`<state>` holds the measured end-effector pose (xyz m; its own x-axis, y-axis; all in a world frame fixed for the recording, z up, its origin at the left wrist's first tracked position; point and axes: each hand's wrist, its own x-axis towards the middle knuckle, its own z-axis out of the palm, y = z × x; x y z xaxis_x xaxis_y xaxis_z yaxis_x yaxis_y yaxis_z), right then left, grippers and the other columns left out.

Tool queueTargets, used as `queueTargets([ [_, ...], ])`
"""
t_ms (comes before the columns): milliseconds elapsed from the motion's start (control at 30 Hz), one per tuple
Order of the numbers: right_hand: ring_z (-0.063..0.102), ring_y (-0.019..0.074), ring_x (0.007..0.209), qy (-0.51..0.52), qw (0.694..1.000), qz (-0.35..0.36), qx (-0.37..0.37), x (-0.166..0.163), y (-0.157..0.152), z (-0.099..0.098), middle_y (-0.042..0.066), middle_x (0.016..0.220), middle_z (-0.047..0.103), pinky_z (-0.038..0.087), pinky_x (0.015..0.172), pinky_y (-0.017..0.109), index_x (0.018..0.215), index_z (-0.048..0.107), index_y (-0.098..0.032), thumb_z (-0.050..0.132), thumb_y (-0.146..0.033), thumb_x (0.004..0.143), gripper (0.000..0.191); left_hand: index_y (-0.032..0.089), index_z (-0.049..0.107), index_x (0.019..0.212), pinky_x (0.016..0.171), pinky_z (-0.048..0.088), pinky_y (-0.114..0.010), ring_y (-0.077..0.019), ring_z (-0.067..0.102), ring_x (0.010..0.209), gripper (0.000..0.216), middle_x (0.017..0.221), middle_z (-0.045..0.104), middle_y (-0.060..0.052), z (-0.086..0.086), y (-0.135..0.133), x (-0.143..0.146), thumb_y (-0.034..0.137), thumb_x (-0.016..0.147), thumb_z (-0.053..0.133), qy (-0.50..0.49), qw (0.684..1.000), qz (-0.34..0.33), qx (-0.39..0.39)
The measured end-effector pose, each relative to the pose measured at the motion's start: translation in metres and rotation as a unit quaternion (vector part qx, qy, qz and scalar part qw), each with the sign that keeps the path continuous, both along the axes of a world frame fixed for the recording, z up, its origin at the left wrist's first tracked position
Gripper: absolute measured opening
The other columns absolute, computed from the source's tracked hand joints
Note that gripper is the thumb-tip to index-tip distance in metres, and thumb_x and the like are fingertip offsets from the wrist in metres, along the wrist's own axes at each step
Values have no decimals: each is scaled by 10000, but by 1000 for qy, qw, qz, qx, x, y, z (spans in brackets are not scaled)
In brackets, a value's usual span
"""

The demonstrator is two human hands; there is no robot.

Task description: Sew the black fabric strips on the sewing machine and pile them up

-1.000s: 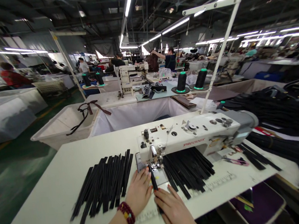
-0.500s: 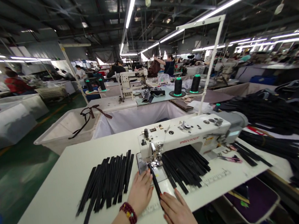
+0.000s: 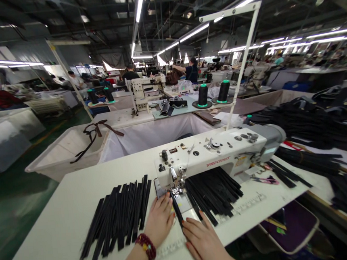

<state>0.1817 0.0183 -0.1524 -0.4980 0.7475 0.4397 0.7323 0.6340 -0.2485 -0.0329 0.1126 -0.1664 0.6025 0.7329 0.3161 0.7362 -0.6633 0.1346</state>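
A narrow black strip [image 3: 176, 209] runs from under the presser foot of a white sewing machine [image 3: 194, 162] toward me. Close to the needle, my left hand [image 3: 160, 219] lies flat along the strip's left side, fingers stretched and touching its edge. My right hand [image 3: 203, 240] grips the near end of the strip, fingertips on top; the underside of this grip is hidden. Left of the hands lies a spread pile of black strips [image 3: 117, 220]. Another pile of black strips [image 3: 215, 191] sits beneath the machine arm, to the right of the needle.
Scissors [image 3: 266, 180] lie at the right of the white table [image 3: 54, 221]. Behind it stands a white-lined bin [image 3: 150, 138]. Thread cones [image 3: 203, 95] stand beyond. Dark pieces are heaped on the right [image 3: 312, 124]. Other people work farther back.
The view has shifted slightly, so the scene sits further left and a little higher. Both hands stay at the strip, which shows slightly shorter between the needle and my right hand.
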Motion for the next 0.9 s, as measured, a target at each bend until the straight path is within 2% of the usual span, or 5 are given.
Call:
queueTargets([
  [133,594,208,1202,4,1000,-7,-13,-5,12,0,39,1226,698,24,1241,461,1222,618,-197,551,-220,985,248,109,613,1288,1059,475,-560,-319,559,1269,402,1379,610,-157,-2,7,0,211,910,524,9,1000,2,14],
  [367,606,200,1168,56,998,-28,-8,-15,32,-12,32,1204,704,56,1241,478,1221,628,-206,623,-267,964,264,94,601,1295,1029,490,-580,-335,558,1264,402,1334,634,-170,-4,15,-2,236,932,500,18,1000,-3,24],
  [667,606,213,1165,22,999,-27,-10,-20,59,-5,81,1185,709,147,1225,515,1217,646,-180,571,-188,976,253,93,583,1303,1043,473,-574,-331,558,1249,405,1283,655,-169,-10,19,-3,255,943,498,8,999,-5,33],
  [900,582,214,1183,-14,1000,-25,-6,-24,79,-5,82,1181,700,146,1226,527,1228,638,-167,538,-139,987,263,115,578,1314,1067,451,-579,-329,547,1260,416,1301,650,-155,-10,20,-4,231,918,519,-2,1000,-3,18],
])
